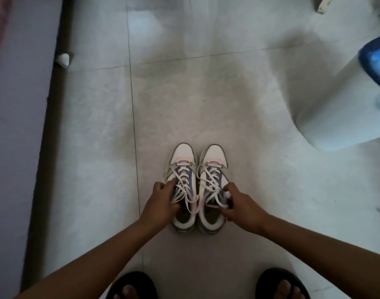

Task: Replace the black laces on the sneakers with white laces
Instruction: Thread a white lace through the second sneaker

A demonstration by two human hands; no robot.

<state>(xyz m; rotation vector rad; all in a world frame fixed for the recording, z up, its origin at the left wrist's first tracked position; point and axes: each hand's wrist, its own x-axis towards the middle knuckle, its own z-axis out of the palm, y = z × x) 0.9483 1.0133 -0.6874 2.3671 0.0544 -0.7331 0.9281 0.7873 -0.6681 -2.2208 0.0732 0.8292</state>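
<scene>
Both hands' fingers curl around the collars of the 2 sneakers (196, 186), light, soft-sided, their white laces (186, 186) limp; left hand (161, 201), right hand (241, 203)

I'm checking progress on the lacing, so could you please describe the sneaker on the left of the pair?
The left white sneaker with lilac side panels stands upright on the pale tiled floor, toe pointing away, beside its twin. A pink band crosses its toe. White laces criss-cross its eyelets, ends loose. The left hand grips its collar.
</scene>
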